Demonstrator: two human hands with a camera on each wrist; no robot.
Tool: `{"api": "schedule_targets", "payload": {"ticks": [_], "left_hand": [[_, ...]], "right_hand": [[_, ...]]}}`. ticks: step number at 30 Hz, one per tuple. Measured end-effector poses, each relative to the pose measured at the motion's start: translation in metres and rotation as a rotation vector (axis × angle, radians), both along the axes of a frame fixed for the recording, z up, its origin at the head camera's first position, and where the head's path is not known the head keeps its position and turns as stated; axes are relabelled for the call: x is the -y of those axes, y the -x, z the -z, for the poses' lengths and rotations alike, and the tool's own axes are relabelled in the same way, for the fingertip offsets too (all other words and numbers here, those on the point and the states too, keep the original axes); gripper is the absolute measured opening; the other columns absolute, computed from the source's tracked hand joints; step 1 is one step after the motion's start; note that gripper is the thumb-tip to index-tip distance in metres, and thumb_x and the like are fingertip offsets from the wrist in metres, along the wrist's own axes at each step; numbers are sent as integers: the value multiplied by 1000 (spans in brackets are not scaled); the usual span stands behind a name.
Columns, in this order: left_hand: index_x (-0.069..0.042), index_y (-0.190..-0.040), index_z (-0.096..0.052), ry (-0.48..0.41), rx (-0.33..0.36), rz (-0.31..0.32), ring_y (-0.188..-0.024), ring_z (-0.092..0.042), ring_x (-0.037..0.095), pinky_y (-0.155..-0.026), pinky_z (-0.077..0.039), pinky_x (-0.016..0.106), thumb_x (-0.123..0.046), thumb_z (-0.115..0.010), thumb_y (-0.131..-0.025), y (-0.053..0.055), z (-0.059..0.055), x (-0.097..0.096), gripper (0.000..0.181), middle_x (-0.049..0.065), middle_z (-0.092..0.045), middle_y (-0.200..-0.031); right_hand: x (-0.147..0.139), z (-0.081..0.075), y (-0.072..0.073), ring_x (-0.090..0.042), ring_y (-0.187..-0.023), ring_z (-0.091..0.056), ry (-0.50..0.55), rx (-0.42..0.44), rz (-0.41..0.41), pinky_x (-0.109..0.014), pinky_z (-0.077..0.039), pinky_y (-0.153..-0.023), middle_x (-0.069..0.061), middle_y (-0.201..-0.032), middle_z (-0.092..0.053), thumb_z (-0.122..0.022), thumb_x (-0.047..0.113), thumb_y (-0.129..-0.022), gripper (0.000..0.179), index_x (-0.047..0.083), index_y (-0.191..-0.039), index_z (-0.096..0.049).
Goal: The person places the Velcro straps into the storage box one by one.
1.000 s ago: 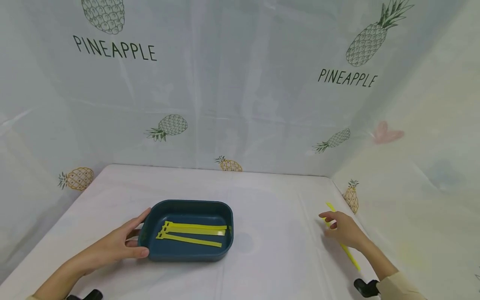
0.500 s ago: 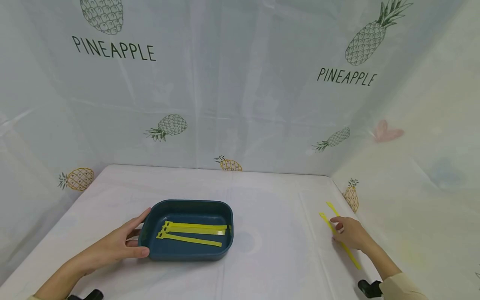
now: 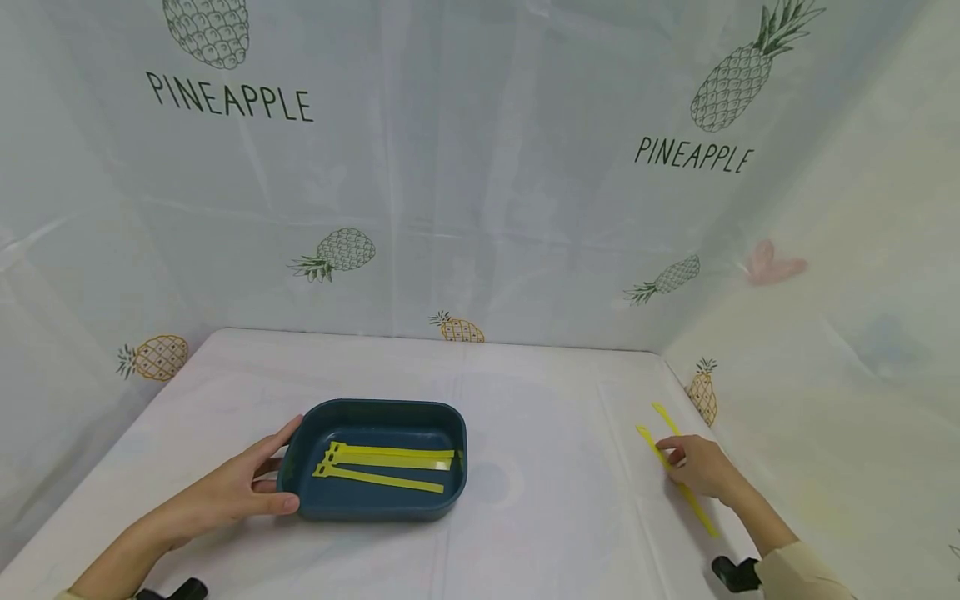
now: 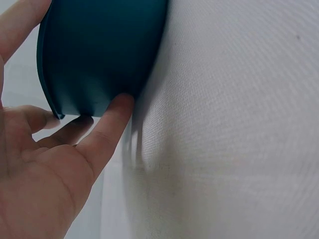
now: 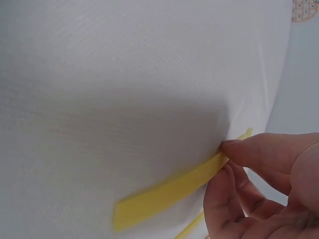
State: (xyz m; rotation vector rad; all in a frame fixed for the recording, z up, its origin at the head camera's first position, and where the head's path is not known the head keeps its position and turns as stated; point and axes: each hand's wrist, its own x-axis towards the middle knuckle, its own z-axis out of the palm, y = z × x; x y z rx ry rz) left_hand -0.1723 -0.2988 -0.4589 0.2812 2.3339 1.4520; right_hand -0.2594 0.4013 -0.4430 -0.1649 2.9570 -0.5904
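At the dark blue tray's left end, my left hand point(image 3: 225, 492) holds the tray point(image 3: 375, 510), its thumb at the near corner and its index finger at the far one. The left wrist view has the other fingertips point(image 4: 119, 102) against the end wall. Several yellow hook-and-loop cable ties point(image 3: 390, 479) lie inside the tray. On the right, my right hand point(image 3: 701, 467) pinches one yellow cable tie point(image 5: 169, 191) between thumb and fingers. Partly hidden by that hand, another yellow cable tie point(image 3: 663, 414) lies on the table just behind.
White cloth covers the table point(image 3: 540, 458). Behind it hangs a pale curtain point(image 3: 480, 167) printed with pineapples, which also closes off both sides. A black wrist-camera piece point(image 3: 735, 575) sits on each wrist.
My right hand has shifted slightly right and nearer, uncovering the upper end of the cable tie it pinches. My left hand and the tray have stayed in place.
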Motion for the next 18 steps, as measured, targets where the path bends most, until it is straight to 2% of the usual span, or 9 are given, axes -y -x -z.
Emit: {"api": "schedule_targets", "payload": {"ticks": [11,18], "left_hand": [[-27,-173,3,-5,11,-1,-141,-50,50,-97,-59,38,-31,-79,-98,-1,0,0,111,34,-9,-171],[-31,-172,5,-23,24,15,-145,-44,53,-95,-57,31,-28,-76,-100,-1,-1,2,108,31,-5,-172]], "right_hand": [[1,-5,4,-21,-77,-57,1,34,-7,-36,-49,-67,-7,-93,-67,-72,-5,-80,45,-1,-125,-74],[8,-6,2,-22,-82,-57,41,40,-21,-35,-49,-68,-10,-101,-69,-72,-4,-83,44,1,-127,-74]]}}
